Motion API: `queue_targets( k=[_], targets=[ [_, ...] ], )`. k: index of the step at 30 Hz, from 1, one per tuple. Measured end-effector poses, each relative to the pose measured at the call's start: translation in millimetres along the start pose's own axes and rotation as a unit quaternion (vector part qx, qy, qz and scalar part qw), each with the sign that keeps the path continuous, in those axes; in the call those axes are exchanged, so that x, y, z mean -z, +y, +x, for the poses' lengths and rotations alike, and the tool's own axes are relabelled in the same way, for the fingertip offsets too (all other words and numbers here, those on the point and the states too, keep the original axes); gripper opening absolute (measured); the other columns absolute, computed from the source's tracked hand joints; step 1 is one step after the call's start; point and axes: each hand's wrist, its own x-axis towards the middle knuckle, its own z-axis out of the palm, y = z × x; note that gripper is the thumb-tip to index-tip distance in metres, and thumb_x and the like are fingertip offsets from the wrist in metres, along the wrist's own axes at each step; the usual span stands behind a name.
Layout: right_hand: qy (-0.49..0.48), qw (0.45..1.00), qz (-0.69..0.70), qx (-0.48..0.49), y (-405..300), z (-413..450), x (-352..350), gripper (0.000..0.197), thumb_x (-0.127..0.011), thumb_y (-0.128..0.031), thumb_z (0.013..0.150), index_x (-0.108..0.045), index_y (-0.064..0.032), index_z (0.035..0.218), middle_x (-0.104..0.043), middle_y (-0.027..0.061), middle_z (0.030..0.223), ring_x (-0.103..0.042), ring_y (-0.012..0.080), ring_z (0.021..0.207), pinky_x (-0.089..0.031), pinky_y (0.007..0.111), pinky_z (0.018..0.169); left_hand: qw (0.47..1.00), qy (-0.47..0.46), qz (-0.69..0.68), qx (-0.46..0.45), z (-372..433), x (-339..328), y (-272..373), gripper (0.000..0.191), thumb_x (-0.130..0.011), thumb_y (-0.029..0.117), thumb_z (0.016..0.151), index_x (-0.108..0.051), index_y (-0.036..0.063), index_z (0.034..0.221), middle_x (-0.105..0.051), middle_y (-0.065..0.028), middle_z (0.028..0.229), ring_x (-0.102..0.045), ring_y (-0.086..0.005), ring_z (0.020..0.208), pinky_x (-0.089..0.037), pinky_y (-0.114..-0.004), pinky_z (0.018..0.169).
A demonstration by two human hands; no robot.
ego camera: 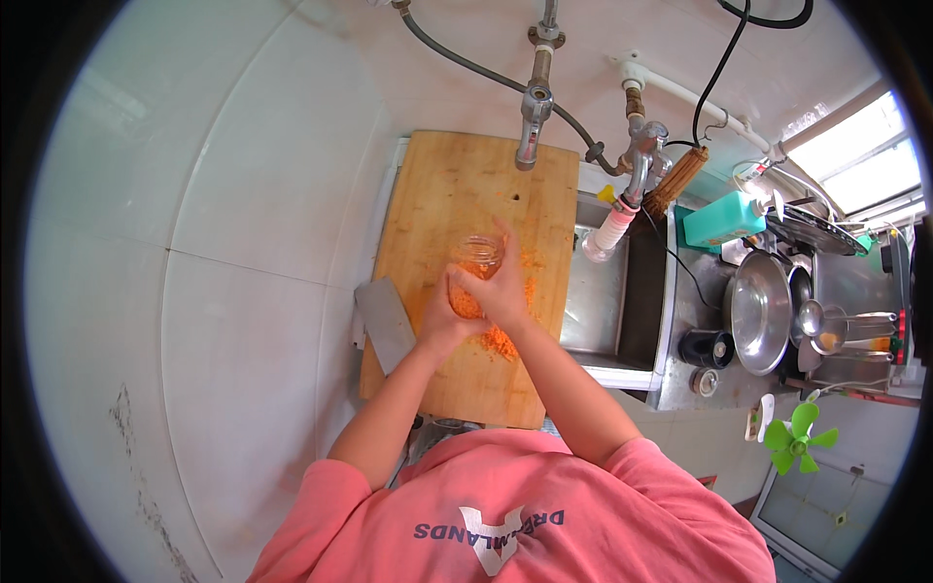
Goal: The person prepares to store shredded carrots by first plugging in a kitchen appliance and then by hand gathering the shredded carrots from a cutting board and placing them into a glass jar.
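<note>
Both of my hands are around a clear glass jar (479, 250) with a threaded, uncovered mouth. Finely chopped orange food, probably carrot, shows in the jar. My left hand (439, 321) holds its lower left side. My right hand (506, 280) wraps the right side, thumb across the front and fingers blurred near the rim. Beneath is a wooden cutting board (466, 175). A pile of chopped orange bits (498, 342) lies on the board by my right wrist, with more scattered up the right side. A cleaver blade (386, 321) rests over the board's left edge, beside my left forearm.
Right of the board is a metal sink (601, 291). Faucets (536, 124) and a pink-tipped tap (612, 229) hang overhead. The counter holds a teal bottle (725, 220), a steel bowl (760, 313), a black container (705, 348) and ladles (813, 317). A tiled wall (248, 313) stands close left.
</note>
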Motion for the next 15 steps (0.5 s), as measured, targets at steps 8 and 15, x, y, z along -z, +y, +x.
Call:
queue_targets(
  k=[8,15],
  targets=[
    [0.008,0.997,-0.038,-0.061,8,13,-1,0.035,-0.07,-0.018,0.078,-0.057,0.0023,0.103,-0.062,0.0104,0.094,-0.059,0.0155,0.086,-0.049,0.029,0.075,0.994,-0.021,-0.079,0.076,-4,-1,12,0.087,-0.067,-0.009,0.057,-0.028,0.0074,0.133,-0.05,-0.0066,0.119,-0.05,-0.0191,0.11,-0.043,-0.032,0.09],
    [0.13,0.973,0.09,-0.166,24,31,6,0.024,-0.056,-0.018,0.09,-0.059,0.005,0.098,-0.063,0.0082,0.077,-0.061,0.0127,0.066,-0.048,0.026,0.06,0.995,-0.012,-0.022,0.095,-20,8,12,0.087,-0.069,-0.008,0.055,-0.033,0.0081,0.133,-0.049,-0.006,0.122,-0.048,-0.0198,0.114,-0.041,-0.032,0.093]
  ],
)
